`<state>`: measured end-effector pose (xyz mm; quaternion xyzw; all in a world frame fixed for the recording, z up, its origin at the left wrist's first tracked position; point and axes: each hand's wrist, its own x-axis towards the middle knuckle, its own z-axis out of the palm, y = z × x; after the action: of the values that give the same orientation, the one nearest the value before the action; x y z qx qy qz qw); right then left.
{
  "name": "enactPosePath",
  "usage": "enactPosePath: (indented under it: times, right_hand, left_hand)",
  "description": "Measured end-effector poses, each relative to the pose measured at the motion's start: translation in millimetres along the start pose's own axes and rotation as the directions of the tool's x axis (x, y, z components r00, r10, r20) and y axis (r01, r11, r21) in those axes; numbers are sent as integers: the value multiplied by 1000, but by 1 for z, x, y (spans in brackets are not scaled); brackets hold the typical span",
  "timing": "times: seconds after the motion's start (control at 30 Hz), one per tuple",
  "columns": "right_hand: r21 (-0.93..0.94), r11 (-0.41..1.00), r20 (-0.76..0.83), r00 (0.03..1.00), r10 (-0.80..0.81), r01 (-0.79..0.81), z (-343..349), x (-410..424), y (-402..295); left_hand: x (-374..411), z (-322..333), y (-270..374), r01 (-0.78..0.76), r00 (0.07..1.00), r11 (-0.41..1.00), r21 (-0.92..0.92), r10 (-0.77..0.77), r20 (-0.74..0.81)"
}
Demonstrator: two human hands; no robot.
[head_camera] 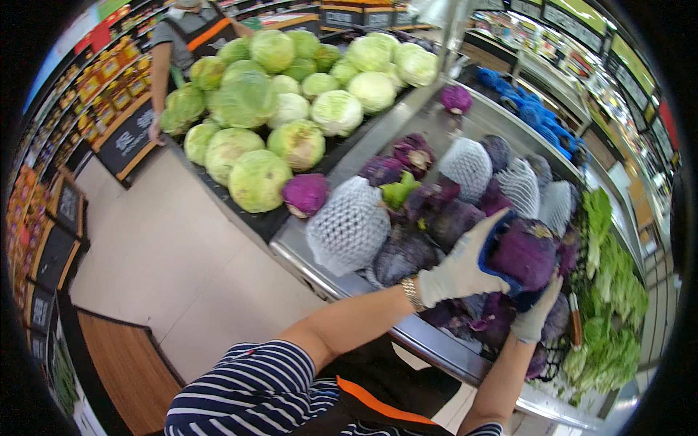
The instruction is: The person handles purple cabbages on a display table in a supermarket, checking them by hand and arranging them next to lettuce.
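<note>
Both my hands, in white work gloves with blue palms, hold one large red cabbage [524,255] above the metal display bin [305,261]. My left hand [471,264] grips it from the left side, and my right hand [537,313] supports it from below on the right. Under and around them lie several more red cabbages [406,256], some with loose leaves. Several cabbages sit in white foam nets [349,226]. A light green leaf [399,191] rests among them. A knife with a brown handle [576,321] lies right of my right hand.
Green cabbages [259,180] are piled on the black display at upper left, a red cabbage [305,194] at their edge. Leafy lettuce [611,294] lies along the right. Blue netted produce [537,117] stands behind the bin. A person in an apron [188,38] stands at the far left end.
</note>
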<state>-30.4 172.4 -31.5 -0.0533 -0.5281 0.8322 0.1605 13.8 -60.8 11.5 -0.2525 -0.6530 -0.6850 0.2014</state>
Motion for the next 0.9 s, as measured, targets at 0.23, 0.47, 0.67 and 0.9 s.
enactPosePath:
  times: [0.23,0.47,0.67,0.9]
  right_hand:
    - [-347,924,-91,974,-206,163,6,0,2]
    - [-543,743,30,893,-448,391,-10,2,17]
    - [-634,422,518,761,-391,648,-52,31,28]
    - [-179,866,539,783,-310,467,9,3,4]
  left_hand:
    - [-10,9,2,105,993,979,174,-93,-74]
    - [-17,14,-26,140,989,984,107,-134,-59]
    - [-8,11,-15,74,997,997,29,-73,-36]
    - [-4,13,-15,133,984,991,-12,-133,-120]
